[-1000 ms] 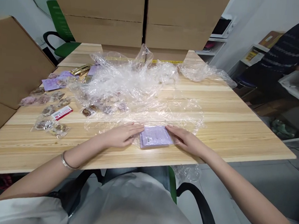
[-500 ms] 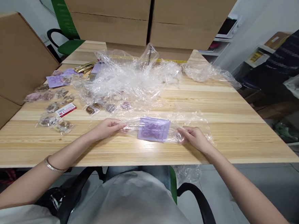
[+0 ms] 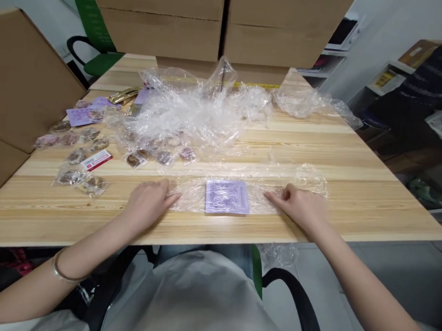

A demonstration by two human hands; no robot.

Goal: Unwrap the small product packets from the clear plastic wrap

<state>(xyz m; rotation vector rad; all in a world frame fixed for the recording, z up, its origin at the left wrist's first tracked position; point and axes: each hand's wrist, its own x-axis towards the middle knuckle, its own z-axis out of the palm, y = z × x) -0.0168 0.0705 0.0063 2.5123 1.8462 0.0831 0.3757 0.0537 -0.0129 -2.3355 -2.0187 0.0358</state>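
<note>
A flat purple packet (image 3: 227, 196) lies near the front edge of the wooden table (image 3: 356, 185), wrapped in a strip of clear plastic film (image 3: 264, 199) that stretches out to both sides. My left hand (image 3: 149, 204) rests palm down on the left end of the film, fingers flat and pointing at the packet. My right hand (image 3: 302, 206) presses the right end of the film to the table, fingers partly curled.
A big heap of crumpled clear film (image 3: 194, 113) fills the table's middle and back. Small snack packets (image 3: 80, 176), purple packets (image 3: 82, 116) and gold sachets (image 3: 123, 96) lie at the left. Cardboard boxes (image 3: 223, 24) stand behind and at the left. Another person's striped sleeve (image 3: 435, 69) shows at the far right.
The hands lifted the film-wrapped purple packet off the table, pulling the film taut sideways, then laid it flat again. Both hands now press the film ends down.
</note>
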